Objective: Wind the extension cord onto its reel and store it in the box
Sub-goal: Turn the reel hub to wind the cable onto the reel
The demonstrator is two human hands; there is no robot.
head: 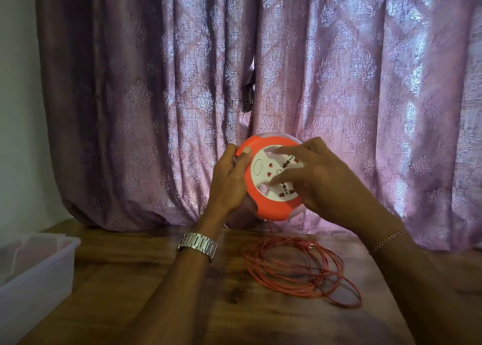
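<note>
I hold a round orange reel (263, 203) with a white socket face up in front of the curtain, above the table. My left hand (230, 180) grips its left rim, thumb on the front. My right hand (320, 180) lies over the white face, fingers spread across the sockets and hooked into its upper opening. A thin orange cord (300, 269) drops from the reel's underside and lies in loose loops on the wooden table (130, 292) below my right forearm. A translucent plastic box (34, 263) stands at the table's left edge.
A mauve patterned curtain (156, 96) hangs close behind the table and bunches on its back edge. A pale wall is at the far left. A metal watch is on my left wrist, a thin bracelet on my right.
</note>
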